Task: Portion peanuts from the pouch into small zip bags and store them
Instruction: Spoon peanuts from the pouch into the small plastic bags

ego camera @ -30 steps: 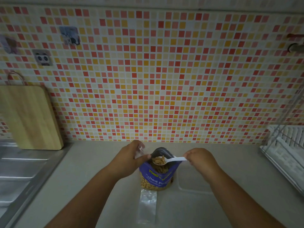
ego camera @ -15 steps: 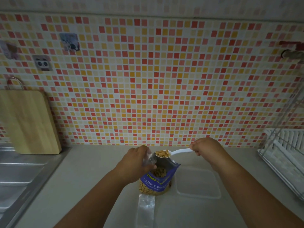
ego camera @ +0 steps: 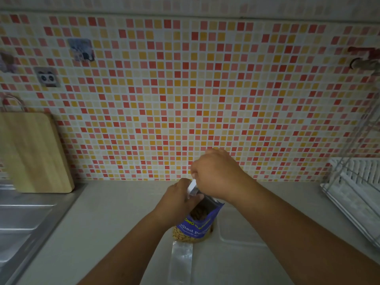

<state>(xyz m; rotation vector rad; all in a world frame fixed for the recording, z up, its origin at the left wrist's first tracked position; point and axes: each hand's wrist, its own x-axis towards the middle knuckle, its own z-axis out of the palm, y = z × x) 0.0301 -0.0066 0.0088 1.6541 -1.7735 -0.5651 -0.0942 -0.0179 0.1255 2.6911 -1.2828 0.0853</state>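
Head view, kitchen counter.

- Tall blue foil peanut pouch (ego camera: 197, 225) stands upright and open on the pale counter (ego camera: 115, 223). Peanuts show in its mouth and through the clear window at its base.
- Right hand (ego camera: 218, 175) is clenched around the white plastic spoon (ego camera: 191, 185). Only a short white piece shows below the fist.
- Left hand (ego camera: 176, 200) has its fingers curled at the pouch's rim, apparently pinching a small clear zip bag (ego camera: 197, 194). Just a grey sliver of it shows, so this grip is read with some doubt.

Change: half a second ago the spoon was level and heaped with peanuts above the pouch. Now the right hand has rolled over the left and the spoon points downward between the two hands. No peanuts are visible on it.

Judgement: a spoonful is being tipped into the held bag; whether it has all landed cannot be told. This looks like an early portion.

- A flat stack of clear zip bags (ego camera: 182, 262) lies untouched in front of the pouch.
- A clear rectangular plastic lid (ego camera: 242, 229) sits just right of the pouch.

Risk: peanuts may spill past the narrow bag mouth, though the pouch below would likely catch them.
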